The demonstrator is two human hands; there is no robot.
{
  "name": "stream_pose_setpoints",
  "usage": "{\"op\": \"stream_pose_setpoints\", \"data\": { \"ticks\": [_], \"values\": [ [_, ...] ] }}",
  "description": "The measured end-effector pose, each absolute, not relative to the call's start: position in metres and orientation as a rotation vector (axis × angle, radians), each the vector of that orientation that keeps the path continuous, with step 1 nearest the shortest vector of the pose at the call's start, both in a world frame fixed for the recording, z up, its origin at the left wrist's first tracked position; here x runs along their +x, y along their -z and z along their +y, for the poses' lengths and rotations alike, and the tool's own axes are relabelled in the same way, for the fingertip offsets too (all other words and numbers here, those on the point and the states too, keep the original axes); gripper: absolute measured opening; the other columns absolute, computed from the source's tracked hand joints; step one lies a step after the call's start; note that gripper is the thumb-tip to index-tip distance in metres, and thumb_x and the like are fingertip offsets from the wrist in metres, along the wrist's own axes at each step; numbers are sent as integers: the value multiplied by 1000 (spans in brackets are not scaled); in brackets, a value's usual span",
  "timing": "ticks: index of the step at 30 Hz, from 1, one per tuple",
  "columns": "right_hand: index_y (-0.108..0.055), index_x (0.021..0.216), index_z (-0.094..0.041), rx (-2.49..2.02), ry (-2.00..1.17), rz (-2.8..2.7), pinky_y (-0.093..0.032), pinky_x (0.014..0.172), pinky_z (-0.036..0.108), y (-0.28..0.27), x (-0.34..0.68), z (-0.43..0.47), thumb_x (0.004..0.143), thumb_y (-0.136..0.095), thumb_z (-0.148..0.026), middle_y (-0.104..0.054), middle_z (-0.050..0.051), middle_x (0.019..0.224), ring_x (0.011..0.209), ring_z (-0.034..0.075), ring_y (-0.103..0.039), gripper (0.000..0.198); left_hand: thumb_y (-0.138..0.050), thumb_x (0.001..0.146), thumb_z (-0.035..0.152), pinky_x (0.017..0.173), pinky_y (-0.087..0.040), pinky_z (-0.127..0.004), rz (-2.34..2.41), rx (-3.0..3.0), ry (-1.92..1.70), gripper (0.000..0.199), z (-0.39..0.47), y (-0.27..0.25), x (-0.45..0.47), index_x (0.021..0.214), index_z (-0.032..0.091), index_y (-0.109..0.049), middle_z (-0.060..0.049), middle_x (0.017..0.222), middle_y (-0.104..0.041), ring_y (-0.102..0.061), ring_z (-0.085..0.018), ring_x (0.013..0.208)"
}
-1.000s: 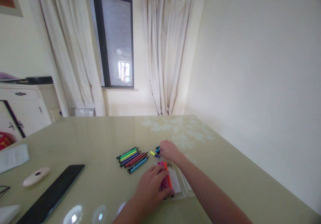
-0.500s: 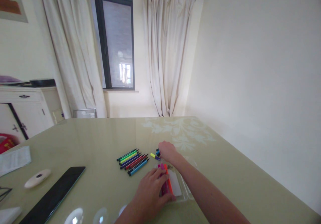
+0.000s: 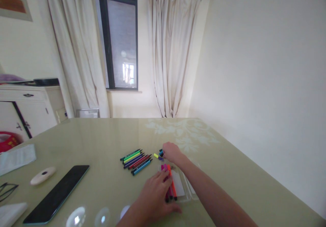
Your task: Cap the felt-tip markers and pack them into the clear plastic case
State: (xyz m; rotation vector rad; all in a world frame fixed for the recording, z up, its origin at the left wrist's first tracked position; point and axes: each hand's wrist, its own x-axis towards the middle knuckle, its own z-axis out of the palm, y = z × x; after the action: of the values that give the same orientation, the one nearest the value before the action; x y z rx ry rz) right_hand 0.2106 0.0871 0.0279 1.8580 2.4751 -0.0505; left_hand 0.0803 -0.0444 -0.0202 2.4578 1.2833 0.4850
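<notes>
Several pink, magenta and orange felt-tip pens (image 3: 173, 186) lie side by side in a clear plastic case (image 3: 187, 194). My left hand (image 3: 156, 191) rests over them, fingers lying on the pens and thumb stretched out near the case's front edge. Beyond the case, my right hand (image 3: 173, 152) is closed, its fingertips hidden, right beside a small group of pen caps. A blue cap (image 3: 161, 152) peeks out at its left, near a yellow cap (image 3: 156, 155) and a purple cap (image 3: 161, 158). Left of them lies a row of uncapped felt-tip pens (image 3: 136, 161) in greens, blues and reds.
On the left of the glossy table (image 3: 102, 135) lie a black tablet-like slab (image 3: 58, 193), a white oval device (image 3: 43, 175), glasses (image 3: 7, 190) and a folded pale cloth or mask (image 3: 19, 157). A wall (image 3: 267, 84) runs along the right.
My left thumb has moved away from the pens' near ends, which now show their dark caps or tips. My right hand has stayed by the caps. The view has shifted slightly.
</notes>
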Motion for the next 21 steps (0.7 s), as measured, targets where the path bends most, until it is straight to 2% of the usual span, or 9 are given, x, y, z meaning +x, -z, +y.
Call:
{"op": "stream_pose_setpoints", "data": {
  "ticks": [6, 12, 16, 18, 21],
  "values": [
    [-80, 105, -17, 1872, 30, 2454, -56, 81, 29, -30, 211, 90, 77, -75, -19, -79, 17, 102, 100, 29, -76, 28, -79, 75, 62, 110, -47, -53, 1272, 2495, -389, 79, -42, 33, 82, 142, 26, -57, -13, 156, -49, -49, -40, 139],
    [-81, 95, -17, 1870, 46, 2455, -54, 75, 26, -33, 212, 87, 78, -75, -22, -80, 15, 96, 93, 27, -77, 19, -76, 80, 60, 107, -50, -48, 1245, 2571, -378, 67, -44, 27, 85, 135, 25, -61, -13, 145, -59, -56, -35, 131],
    [-81, 90, -18, 1859, 53, 2485, -52, 72, 24, -33, 217, 83, 83, -69, -21, -80, 13, 95, 91, 25, -76, 14, -74, 76, 70, 105, -49, -48, 1202, 2581, -463, 68, -45, 18, 84, 126, 25, -67, -11, 136, -66, -61, -35, 123],
    [-81, 90, -19, 1858, 57, 2498, -51, 73, 24, -33, 219, 81, 86, -67, -21, -80, 13, 96, 93, 24, -76, 15, -69, 83, 68, 105, -49, -45, 1224, 2538, -590, 58, -40, 11, 78, 125, 27, -67, -8, 132, -68, -63, -31, 119],
    [-81, 92, -18, 1874, 64, 2507, -50, 73, 24, -32, 224, 80, 87, -65, -20, -79, 14, 99, 94, 24, -75, 17, -52, 101, 44, 101, -48, -37, 1461, 2449, -758, 29, -22, 3, 57, 116, 26, -70, -6, 120, -72, -64, -24, 113]
  ]
}}
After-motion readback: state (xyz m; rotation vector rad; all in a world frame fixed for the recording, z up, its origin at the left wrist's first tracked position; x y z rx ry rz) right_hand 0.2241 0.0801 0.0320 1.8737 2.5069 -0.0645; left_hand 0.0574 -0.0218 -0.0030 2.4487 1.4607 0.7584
